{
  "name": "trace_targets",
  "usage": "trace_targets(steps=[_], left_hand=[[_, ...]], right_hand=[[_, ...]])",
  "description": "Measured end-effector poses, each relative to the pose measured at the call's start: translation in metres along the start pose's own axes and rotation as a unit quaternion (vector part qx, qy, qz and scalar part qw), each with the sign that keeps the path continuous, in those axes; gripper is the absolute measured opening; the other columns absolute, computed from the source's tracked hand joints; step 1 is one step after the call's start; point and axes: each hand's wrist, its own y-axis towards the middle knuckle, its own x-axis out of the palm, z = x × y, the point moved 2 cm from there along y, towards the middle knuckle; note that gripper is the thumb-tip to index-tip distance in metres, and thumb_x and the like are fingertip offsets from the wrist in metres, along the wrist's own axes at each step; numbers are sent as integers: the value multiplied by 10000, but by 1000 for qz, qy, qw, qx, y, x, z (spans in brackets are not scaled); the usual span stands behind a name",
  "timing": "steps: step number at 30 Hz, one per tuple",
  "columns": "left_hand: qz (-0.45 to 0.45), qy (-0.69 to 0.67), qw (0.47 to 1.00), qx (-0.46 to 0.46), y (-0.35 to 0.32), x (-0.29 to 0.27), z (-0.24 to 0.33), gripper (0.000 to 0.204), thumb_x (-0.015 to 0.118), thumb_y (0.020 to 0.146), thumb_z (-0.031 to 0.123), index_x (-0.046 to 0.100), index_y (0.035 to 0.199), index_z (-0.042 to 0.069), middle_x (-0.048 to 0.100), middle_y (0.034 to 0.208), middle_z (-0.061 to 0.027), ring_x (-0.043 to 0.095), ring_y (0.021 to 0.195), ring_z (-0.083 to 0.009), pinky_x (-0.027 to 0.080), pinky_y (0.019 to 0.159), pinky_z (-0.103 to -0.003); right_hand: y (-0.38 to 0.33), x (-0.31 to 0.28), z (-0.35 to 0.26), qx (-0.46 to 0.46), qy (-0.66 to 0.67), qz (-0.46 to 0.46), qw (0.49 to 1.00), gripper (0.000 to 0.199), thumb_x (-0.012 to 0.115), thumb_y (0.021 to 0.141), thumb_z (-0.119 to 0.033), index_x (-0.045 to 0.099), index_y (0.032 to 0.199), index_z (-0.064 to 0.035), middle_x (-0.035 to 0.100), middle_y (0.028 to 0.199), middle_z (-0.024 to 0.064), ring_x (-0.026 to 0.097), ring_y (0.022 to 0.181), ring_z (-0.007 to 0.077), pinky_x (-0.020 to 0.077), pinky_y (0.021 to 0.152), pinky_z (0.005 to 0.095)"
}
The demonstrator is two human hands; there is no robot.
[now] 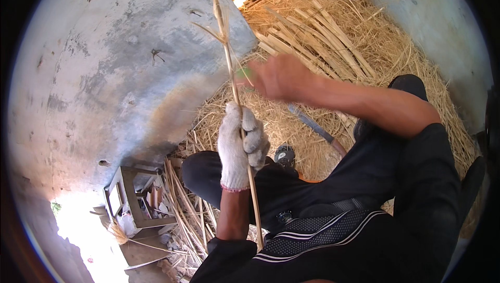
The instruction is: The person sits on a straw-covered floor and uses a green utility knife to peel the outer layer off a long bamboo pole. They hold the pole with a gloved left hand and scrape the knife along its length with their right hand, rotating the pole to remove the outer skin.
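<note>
A white knitted work glove covers my left hand point(242, 137), which is wrapped round a long thin bamboo stem point(234, 82). The stem stands nearly upright before my body, its lower end by my lap and its upper part running past the top of the view. Partway up, a short side twig point(208, 32) sticks out at a joint. My bare right hand point(278, 77) is beside the stem, above the left one, with its fingers curled. At its front shows a small green thing point(244, 73), blurred, so I cannot tell its kind or whether it touches the stem.
A long blade with a wooden handle point(337, 146) lies on the straw by my legs. Split bamboo strips point(317, 40) are piled on straw point(416, 66) at the far right. At the lower left stand a wooden frame box point(127, 199) and loose sticks point(179, 205), beside a wall point(120, 74).
</note>
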Motion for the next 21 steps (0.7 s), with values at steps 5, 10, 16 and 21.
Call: trace_targets(steps=[5,10,16,21], left_hand=[[-42,-41,997,-43,1,9,-7,411,387,1028,449,470,766,143,352,451,13,285,278,-113,232,243,-247],[-68,-83,994,-23,-1,10,4,437,377,1022,472,466,763,132,337,443,10,247,274,-122,225,247,-257],[-17,-65,997,-26,-5,2,3,421,398,1006,495,474,776,151,344,454,13,255,273,-122,213,258,-262],[26,-20,999,-1,-5,-2,3,386,423,1013,444,468,774,144,364,463,10,300,272,-121,230,246,-253]], right_hand=[[9,5,34,77,62,76,992,606,337,1013,-548,577,738,-63,426,419,69,472,359,225,399,403,380],[14,-9,33,67,223,-98,968,613,309,1022,-529,574,741,-52,475,480,106,490,416,250,415,481,428],[-12,-13,-26,-16,227,-83,970,645,328,991,-591,638,822,-51,558,544,183,605,535,366,490,568,474],[-10,-8,-28,-23,64,-23,997,609,376,990,-563,626,789,-45,542,498,156,595,456,326,480,446,430]])
